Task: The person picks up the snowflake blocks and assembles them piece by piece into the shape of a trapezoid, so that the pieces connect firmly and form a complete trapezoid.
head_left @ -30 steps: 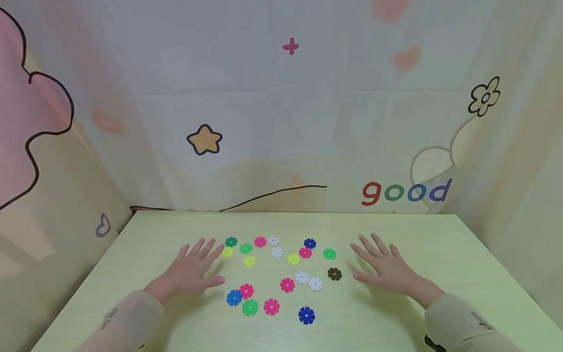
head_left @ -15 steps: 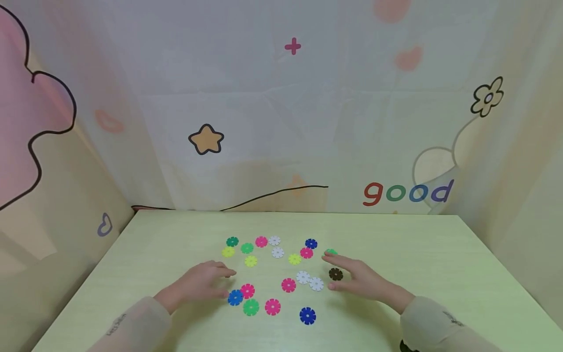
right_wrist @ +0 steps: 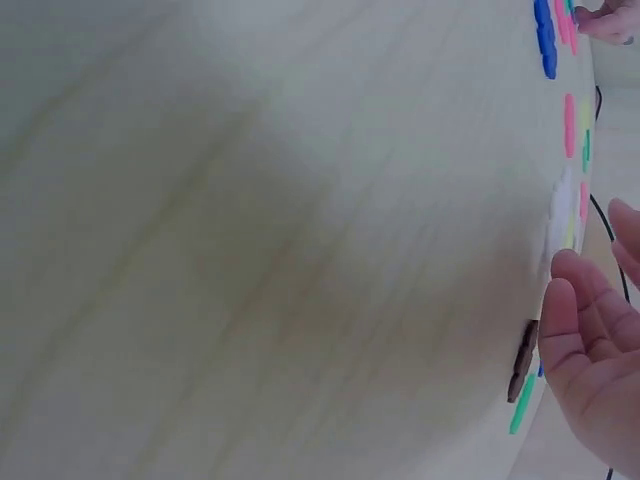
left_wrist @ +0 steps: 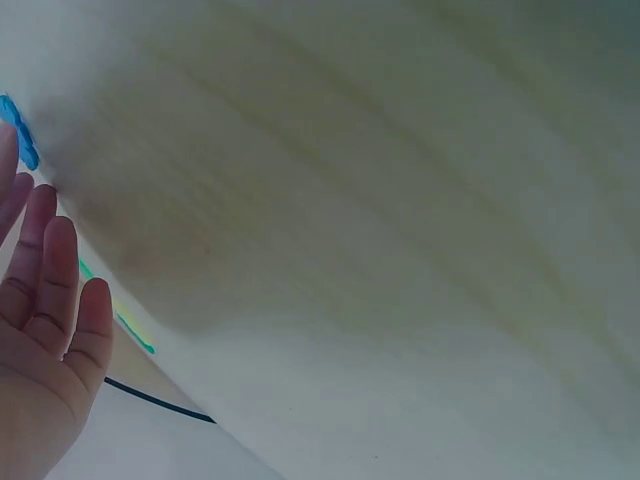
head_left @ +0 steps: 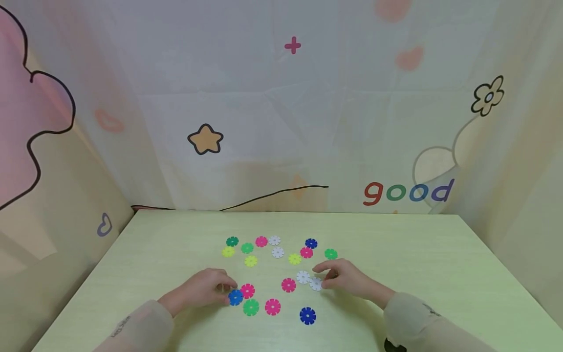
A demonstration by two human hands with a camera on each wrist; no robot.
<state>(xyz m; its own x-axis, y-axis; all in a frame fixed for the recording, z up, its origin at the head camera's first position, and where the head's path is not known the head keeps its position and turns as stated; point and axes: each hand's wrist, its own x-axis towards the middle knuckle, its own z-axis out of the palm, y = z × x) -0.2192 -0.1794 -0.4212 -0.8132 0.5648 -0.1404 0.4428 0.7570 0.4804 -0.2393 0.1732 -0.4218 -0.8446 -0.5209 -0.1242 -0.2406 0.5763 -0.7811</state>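
Several flat, notched snowflake discs lie on the table. My left hand [head_left: 204, 289] is at the left edge of the blue disc [head_left: 235, 297], fingers loosely bent. Thumb and fingertips are close to it; contact is unclear. In the left wrist view this blue disc [left_wrist: 18, 132] shows beside the fingertips. Over on the right, my right hand [head_left: 349, 278] hovers low with bent fingers, its thumb at the edge of a white disc [head_left: 315, 283]. A second white disc [head_left: 303, 277] lies beside it. The brown disc [right_wrist: 522, 360] is hidden by the hand in the head view.
Behind the hands lie dark green [head_left: 232, 241], yellow [head_left: 250, 261], pink [head_left: 261, 241] and light green discs [head_left: 331, 254]. Nearer are a pink disc [head_left: 272, 307] and a dark blue disc [head_left: 307, 316]. A printed cloth [head_left: 264, 122] hangs beyond the table [head_left: 176, 234].
Both hands have come inward from the sides and their fingers have bent. The left reached the blue disc, the right the white discs, covering the brown one. The discs have stayed in place.
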